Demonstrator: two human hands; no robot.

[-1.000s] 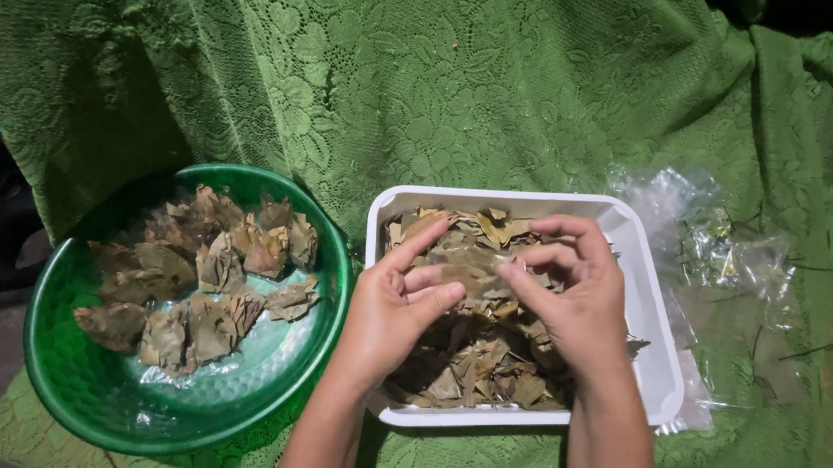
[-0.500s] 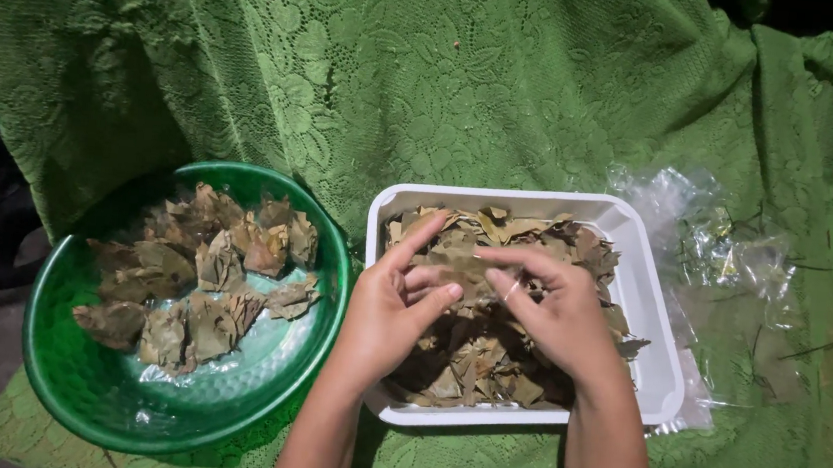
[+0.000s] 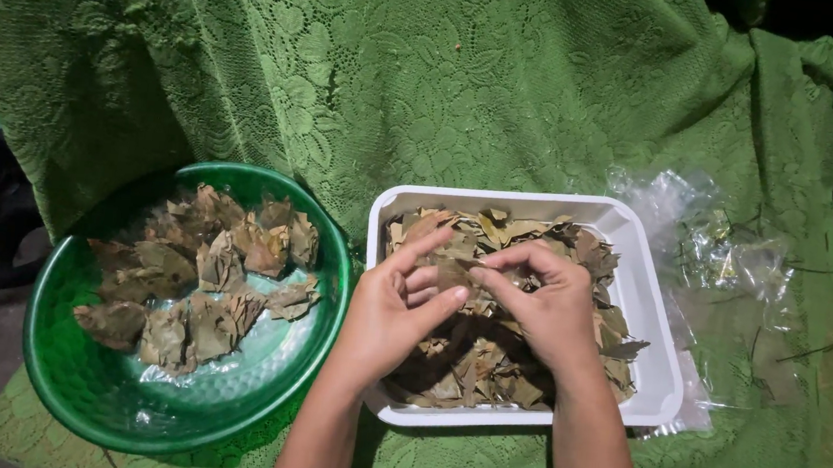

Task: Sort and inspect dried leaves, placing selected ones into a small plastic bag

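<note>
While your hands meet over the white tray (image 3: 650, 315), you pinch one dry leaf (image 3: 455, 273) between them.
Left hand (image 3: 392, 307) and right hand (image 3: 545, 311) have fingertips closed on that leaf; the tray is still heaped with loose leaves (image 3: 486, 361), while about a dozen folded leaves (image 3: 196, 280) lie in the green bowl (image 3: 101, 397) left of it.

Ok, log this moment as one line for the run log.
left hand: pinching dried leaf | right hand: pinching same leaf | over white tray of dried leaves | green bowl beside, holds folded leaves
</note>
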